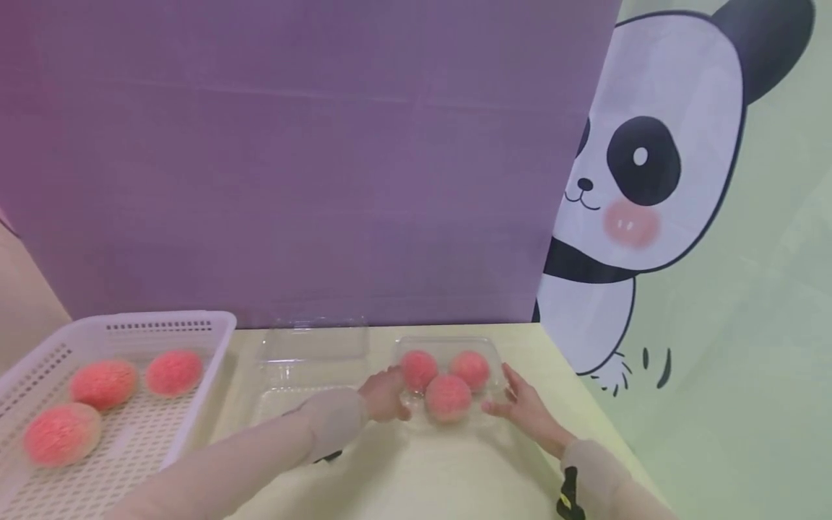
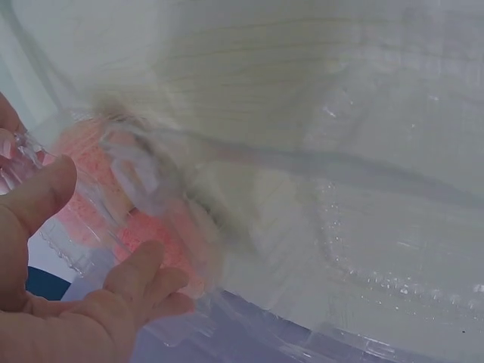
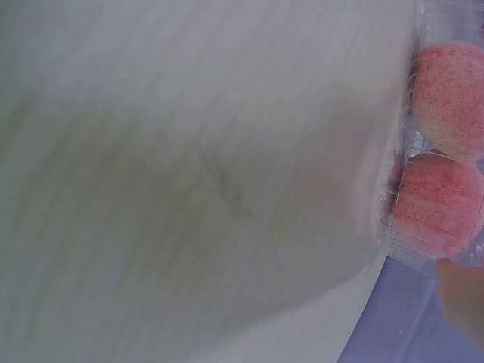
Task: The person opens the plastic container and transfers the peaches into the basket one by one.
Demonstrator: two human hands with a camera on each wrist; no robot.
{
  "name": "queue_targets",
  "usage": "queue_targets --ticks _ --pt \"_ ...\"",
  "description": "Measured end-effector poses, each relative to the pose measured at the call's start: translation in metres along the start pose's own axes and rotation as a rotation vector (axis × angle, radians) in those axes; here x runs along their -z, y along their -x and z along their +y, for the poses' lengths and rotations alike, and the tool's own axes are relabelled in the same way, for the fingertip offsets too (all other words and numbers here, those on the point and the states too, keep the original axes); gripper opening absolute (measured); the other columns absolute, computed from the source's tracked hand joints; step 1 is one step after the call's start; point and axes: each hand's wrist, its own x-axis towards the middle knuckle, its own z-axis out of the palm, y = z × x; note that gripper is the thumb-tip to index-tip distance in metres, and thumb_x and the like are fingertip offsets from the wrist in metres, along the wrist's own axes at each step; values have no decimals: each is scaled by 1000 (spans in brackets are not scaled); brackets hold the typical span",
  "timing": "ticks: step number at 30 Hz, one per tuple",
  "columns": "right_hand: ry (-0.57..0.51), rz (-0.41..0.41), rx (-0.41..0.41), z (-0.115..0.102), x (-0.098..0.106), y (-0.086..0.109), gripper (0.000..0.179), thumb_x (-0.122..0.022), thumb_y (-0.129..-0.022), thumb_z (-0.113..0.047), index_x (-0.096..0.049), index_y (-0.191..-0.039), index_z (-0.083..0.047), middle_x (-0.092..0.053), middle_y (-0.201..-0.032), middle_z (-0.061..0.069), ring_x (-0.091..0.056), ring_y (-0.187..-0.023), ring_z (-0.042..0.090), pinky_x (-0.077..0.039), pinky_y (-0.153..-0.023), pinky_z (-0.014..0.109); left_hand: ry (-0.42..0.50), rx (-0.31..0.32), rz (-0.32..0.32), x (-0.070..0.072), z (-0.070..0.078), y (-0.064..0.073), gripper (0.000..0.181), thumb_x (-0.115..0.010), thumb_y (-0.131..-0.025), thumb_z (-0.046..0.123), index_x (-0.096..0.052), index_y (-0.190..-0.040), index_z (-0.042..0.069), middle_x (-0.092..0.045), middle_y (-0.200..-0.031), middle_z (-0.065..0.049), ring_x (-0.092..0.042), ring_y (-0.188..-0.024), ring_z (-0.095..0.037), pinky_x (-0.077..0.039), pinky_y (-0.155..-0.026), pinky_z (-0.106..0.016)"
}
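Three pink peaches (image 1: 448, 398) sit in a clear plastic box (image 1: 455, 342) on the table. My left hand (image 1: 385, 394) is at the box's left side, thumb and fingers spread apart; in the left wrist view the fingers (image 2: 140, 276) lie against the plastic, over the peaches (image 2: 162, 238). At the box's right side is my right hand (image 1: 528, 412), thumb and fingers spread along its edge. In the right wrist view only one fingertip (image 3: 460, 291) shows, right at the box's corner below two peaches (image 3: 439, 204).
Left of my hands lies another clear plastic box (image 1: 312, 354), unfolded. A white slotted basket (image 1: 224, 339) with three more peaches (image 1: 104, 383) stands at the far left. A purple partition (image 1: 312, 166) rises behind the table (image 1: 448, 477), and a panda-printed wall (image 1: 708, 347) is on the right.
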Motion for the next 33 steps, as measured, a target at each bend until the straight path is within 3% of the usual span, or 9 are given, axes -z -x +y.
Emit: queue_targets --ticks 5,9,12,16,19,22,28,31,33 --pt "31 -28 29 3 7 -2 97 -74 -76 -24 -9 -146 -1 -9 -152 21 -23 -133 43 -28 -107 51 41 40 -9 1 3 1 65 -76 -70 11 -47 -125 -4 -33 -140 -28 -36 -127 -44 -27 -108 -54" --pt "54 -47 57 13 15 -2 103 -78 -71 -16 -9 -146 0 -8 -151 24 -19 -134 44 -26 -107 52 81 37 -41 0 7 -2 93 -78 -68 18 -25 -142 -3 -11 -149 -26 -37 -127 -43 -30 -107 -50" --pt "70 -76 77 20 14 -3 107 -79 -69 -17 -6 -145 2 -7 -151 24 -18 -134 44 -23 -108 53 38 24 -40 -4 8 -4 104 -80 -66 23 -15 -144 -3 0 -152 -23 -39 -126 -39 -35 -105 -46" --pt "52 -101 83 21 6 -3 108 -78 -71 -21 -2 -146 0 -7 -151 24 -19 -134 44 -21 -109 54 -82 -13 -26 -11 4 -6 108 -80 -66 30 -13 -144 -3 5 -152 -21 -17 -138 -34 -32 -108 -40" --pt "21 -98 67 20 4 -2 109 -77 -72 -19 1 -146 -1 -7 -151 24 -20 -133 45 -22 -108 55 -195 -65 -13 -13 3 -7 106 -76 -70 38 -14 -143 -6 0 -152 -23 -7 -141 -33 -32 -108 -38" --pt "9 -94 51 17 4 0 108 -76 -73 -19 2 -146 -3 -8 -150 24 -19 -134 45 -22 -108 55 -336 -109 3 -15 4 -7 99 -69 -76 46 -18 -142 -8 -8 -150 -25 -10 -140 -33 -33 -107 -37" --pt "-38 -112 30 16 4 -1 101 -70 -80 -21 4 -146 -5 -7 -151 24 -16 -135 44 -20 -109 56 -793 -241 43 -16 3 -6 79 -47 -87 54 -33 -137 -5 -31 -142 -28 -28 -134 -37 -36 -106 -35" --pt "-66 -118 30 17 4 -2 98 -68 -82 -19 4 -146 -5 -7 -151 24 -16 -135 45 -19 -108 57 -969 -311 100 -18 3 -6 69 -44 -90 52 -42 -134 0 -42 -136 -26 -39 -128 -38 -42 -101 -34" --pt "-89 -119 29 17 4 -4 96 -67 -82 -18 3 -146 -5 -8 -151 24 -15 -135 45 -18 -109 57 -1140 -372 138 -21 3 -7 57 -44 -91 47 -48 -132 7 -49 -132 -19 -46 -123 -37 -43 -100 -37"
